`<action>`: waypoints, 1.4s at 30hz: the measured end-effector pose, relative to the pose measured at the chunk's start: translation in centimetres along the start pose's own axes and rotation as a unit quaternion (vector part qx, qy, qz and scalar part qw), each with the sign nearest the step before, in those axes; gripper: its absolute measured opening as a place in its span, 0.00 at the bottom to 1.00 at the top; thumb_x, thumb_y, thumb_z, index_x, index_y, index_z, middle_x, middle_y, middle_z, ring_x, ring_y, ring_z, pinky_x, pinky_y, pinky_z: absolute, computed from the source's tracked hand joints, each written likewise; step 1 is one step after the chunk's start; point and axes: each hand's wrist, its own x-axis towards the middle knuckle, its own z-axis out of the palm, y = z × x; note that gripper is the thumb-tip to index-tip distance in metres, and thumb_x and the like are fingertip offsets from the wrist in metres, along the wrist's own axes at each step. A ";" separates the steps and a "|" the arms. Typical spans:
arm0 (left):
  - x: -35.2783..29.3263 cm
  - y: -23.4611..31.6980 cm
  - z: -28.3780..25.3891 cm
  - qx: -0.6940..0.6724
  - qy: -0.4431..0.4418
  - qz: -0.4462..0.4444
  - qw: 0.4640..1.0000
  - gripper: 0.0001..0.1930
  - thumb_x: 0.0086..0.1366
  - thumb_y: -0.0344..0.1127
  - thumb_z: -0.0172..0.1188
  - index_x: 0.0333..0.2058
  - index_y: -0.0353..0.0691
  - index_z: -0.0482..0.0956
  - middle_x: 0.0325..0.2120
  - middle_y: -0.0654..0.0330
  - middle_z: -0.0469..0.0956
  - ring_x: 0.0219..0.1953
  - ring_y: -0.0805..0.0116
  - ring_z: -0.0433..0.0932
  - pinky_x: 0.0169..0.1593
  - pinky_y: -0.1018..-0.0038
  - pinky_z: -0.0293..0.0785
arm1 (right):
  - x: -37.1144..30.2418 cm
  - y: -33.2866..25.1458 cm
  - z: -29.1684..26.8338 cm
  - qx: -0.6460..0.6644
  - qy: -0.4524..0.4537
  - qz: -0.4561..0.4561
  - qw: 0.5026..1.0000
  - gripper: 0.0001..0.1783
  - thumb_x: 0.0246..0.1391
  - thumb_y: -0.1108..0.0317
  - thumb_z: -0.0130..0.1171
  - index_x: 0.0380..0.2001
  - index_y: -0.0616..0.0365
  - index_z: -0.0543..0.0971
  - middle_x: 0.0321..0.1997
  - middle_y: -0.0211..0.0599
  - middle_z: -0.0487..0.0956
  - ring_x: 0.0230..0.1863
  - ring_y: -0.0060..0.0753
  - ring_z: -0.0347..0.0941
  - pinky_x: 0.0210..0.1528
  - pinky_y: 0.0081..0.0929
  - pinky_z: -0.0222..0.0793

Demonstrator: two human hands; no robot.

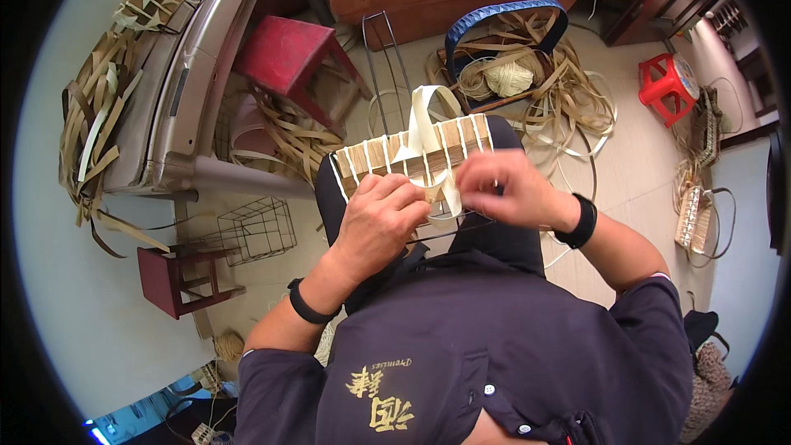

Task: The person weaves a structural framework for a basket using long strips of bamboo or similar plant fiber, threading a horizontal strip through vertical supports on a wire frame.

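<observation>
Across my lap lies a basket on a wire frame, its tan woven panel crossed by several cream bands. A cream strip stands up in a loop from the panel's middle and curls back toward the near edge. My left hand is closed at that near edge, its fingertips bent over the basket and partly hidden. To its right, my right hand is closed with curled fingers beside the strip's lower part, seeming to pinch it. The exact contact is hard to see.
Beyond my knees, a dark blue handled basket holds a cream ball of strip amid loose tan strips. A red stool and a small maroon stool stand left; another red stool stands right. A wire frame rests on the floor.
</observation>
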 end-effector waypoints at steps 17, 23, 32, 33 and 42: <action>-0.6 1.8 -1.3 0.040 -0.080 0.064 0.994 0.12 0.53 0.30 0.64 0.38 0.43 0.84 0.43 0.60 0.82 0.53 0.60 0.80 0.58 0.62 0.71 | 11.1 1.5 -3.4 0.087 0.076 0.229 0.967 0.15 0.57 0.72 0.66 0.21 0.56 0.71 0.17 0.23 0.69 0.19 0.14 0.65 0.20 0.21 0.59; -1.9 4.1 -1.0 -0.263 -0.137 -0.143 0.944 0.05 0.66 0.30 0.60 0.38 0.38 0.83 0.32 0.58 0.85 0.38 0.67 0.86 0.48 0.70 0.79 | 11.6 3.6 -2.5 0.039 0.139 0.127 0.981 0.13 0.54 0.73 0.67 0.21 0.58 0.72 0.18 0.24 0.70 0.20 0.16 0.64 0.23 0.24 0.61; -0.4 0.8 -3.7 -0.054 -0.196 0.070 0.977 0.23 0.53 0.33 0.68 0.51 0.51 0.83 0.65 0.61 0.71 0.70 0.59 0.65 0.75 0.53 0.55 | 11.1 5.6 -2.0 0.161 0.154 0.178 0.959 0.11 0.61 0.74 0.64 0.25 0.57 0.75 0.20 0.24 0.74 0.19 0.13 0.67 0.21 0.16 0.62; -0.4 -0.1 -3.4 -0.001 -0.201 0.088 0.976 0.23 0.52 0.31 0.68 0.50 0.51 0.82 0.64 0.61 0.72 0.69 0.60 0.66 0.74 0.54 0.55 | 11.0 5.8 -2.0 0.163 0.158 0.194 0.954 0.11 0.61 0.74 0.64 0.25 0.57 0.75 0.20 0.25 0.74 0.20 0.13 0.68 0.21 0.16 0.64; -0.9 -0.1 -2.0 -0.066 -0.176 0.049 0.981 0.27 0.55 0.34 0.69 0.55 0.40 0.78 0.61 0.57 0.75 0.68 0.60 0.69 0.73 0.52 0.55 | 11.2 6.6 -1.9 0.157 0.160 0.199 0.954 0.10 0.61 0.73 0.65 0.26 0.58 0.76 0.21 0.25 0.76 0.21 0.14 0.70 0.23 0.16 0.68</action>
